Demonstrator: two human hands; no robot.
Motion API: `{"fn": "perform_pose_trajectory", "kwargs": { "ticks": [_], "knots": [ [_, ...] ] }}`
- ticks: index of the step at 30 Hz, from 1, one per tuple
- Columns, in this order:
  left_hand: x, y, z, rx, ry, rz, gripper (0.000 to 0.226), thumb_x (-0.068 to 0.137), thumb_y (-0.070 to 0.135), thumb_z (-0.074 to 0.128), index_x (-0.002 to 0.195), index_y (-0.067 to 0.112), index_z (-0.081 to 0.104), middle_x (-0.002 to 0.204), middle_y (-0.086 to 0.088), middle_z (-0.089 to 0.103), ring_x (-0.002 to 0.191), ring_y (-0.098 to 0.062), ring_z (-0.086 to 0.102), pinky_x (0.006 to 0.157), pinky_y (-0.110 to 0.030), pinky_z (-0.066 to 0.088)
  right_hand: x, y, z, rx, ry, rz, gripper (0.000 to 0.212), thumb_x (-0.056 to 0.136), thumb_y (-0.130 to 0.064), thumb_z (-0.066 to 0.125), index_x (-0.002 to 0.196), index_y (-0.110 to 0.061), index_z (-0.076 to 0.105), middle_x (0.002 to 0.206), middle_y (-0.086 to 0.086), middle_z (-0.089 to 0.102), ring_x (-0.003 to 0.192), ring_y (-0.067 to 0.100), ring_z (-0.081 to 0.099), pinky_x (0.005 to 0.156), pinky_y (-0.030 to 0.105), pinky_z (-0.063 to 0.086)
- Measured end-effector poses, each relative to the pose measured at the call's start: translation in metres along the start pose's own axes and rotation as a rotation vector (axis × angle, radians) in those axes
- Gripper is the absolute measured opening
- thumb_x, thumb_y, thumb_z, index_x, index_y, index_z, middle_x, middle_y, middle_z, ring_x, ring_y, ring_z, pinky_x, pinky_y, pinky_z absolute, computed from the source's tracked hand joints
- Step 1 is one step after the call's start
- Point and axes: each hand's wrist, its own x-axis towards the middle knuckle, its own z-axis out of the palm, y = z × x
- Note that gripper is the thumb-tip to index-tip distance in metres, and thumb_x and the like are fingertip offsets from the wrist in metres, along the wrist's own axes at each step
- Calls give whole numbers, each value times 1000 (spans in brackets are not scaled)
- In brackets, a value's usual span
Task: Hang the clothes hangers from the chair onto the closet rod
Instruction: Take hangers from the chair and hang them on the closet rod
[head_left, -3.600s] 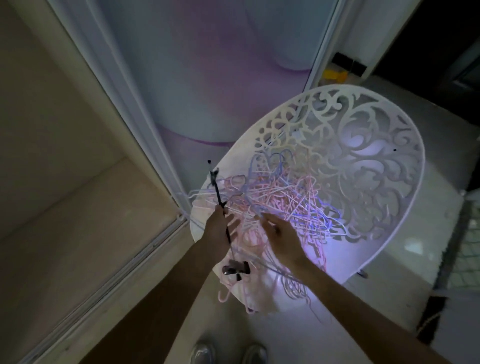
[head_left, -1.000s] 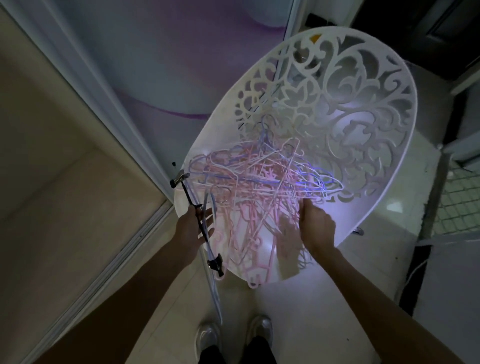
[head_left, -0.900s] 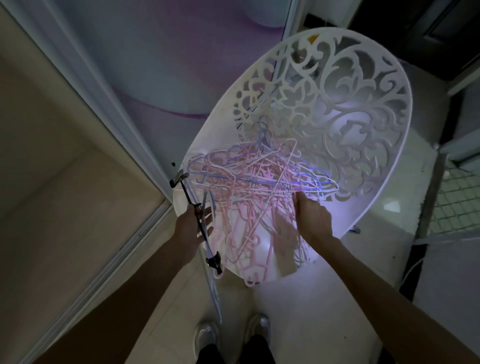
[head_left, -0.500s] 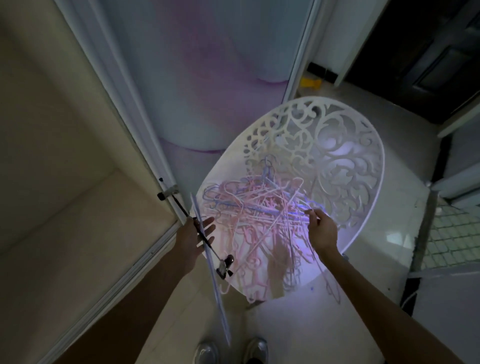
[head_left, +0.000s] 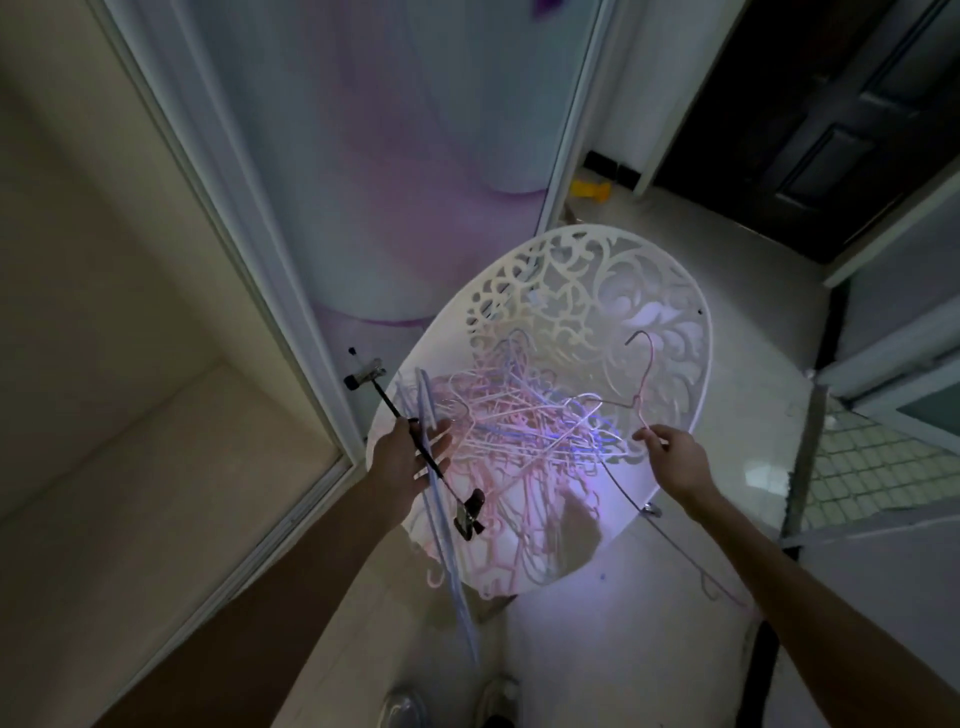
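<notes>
on chair (head_left: 670, 291), perhaps tangled hangers (head_left: 524, 421)

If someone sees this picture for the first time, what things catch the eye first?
First the white chair with its lace-like cut-out back, in the middle, holding a lit tangle of pink and blue hangers. Next the two hands: the left hand holds a black clip hanger and a blue one, and the right hand lifts a thin pink hanger off the pile.

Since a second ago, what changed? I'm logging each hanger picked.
The right hand left the pile on the chair and lifted out a thin pink hanger. The left hand still holds the black clip hanger and a blue one.
</notes>
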Motion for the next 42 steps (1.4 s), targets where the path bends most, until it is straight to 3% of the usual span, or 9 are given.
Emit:
{"fn": "perform_pose_trajectory", "kwargs": {
  "ticks": [6,12,22,25,27,31,34,37,42],
  "knots": [
    [-9,14,32,-16,-55,14,38,104,27,27,73,13,44,139,-10,51,85,-13,58,96,-36,41,0,3,-37,20,80,-12,27,97,-15,45,103,-7,70,104,20,70,98,36,64,74,31,42],
    [-14,31,65,67,-74,3,38,104,25,28,74,15,49,136,-8,54,103,-20,55,93,-32,40,10,-24,-73,97,200,-30,28,97,-16,44,103,-6,69,105,21,69,103,36,62,81,34,45],
    [-14,50,94,37,-72,27,37,103,22,30,68,16,39,93,-3,70,80,-14,62,90,-37,46,35,-78,-120,107,208,-120,28,97,-19,44,101,-10,69,104,17,70,97,34,63,75,31,43],
    [-16,57,87,-6,-77,31,33,103,23,31,74,15,45,91,-3,70,78,-16,65,77,-32,48,18,-83,-111,273,3,-146,27,98,-15,44,94,-9,69,63,-3,65,58,11,56,53,21,35],
    [-25,65,77,-34,-81,52,33,103,21,31,75,13,47,100,-8,62,85,-18,61,76,-33,48,-3,-92,-105,407,-113,-80,26,99,-16,42,92,-11,66,37,-11,40,29,2,34,35,16,26],
    [-52,80,57,-43,-71,70,33,102,18,33,74,9,48,101,-10,61,84,-19,60,71,-36,53,-45,-115,-94,547,-330,12,27,100,-12,38,88,-10,62,46,-2,26,26,-1,18,30,10,15],
    [-78,89,34,-53,-56,94,31,102,20,33,112,1,55,91,-7,68,77,-17,65,69,-35,53,-82,-145,-93,629,-531,24,26,101,-11,35,92,-9,59,47,-4,30,28,0,20,31,10,16],
    [-105,93,10,-96,-58,143,43,103,14,29,140,-7,35,90,-9,66,84,-21,60,81,-39,47,-111,-176,-87,682,-660,22,22,100,-10,36,100,-8,57,56,0,29,30,1,24,33,11,19],
    [-172,93,-50,-182,7,247,29,100,12,32,86,0,54,62,-5,73,58,-19,71,60,-32,58,-165,-235,-73,621,-835,-12,17,95,-8,44,82,-13,54,40,-2,41,29,7,32,41,14,24]
  ]
}}
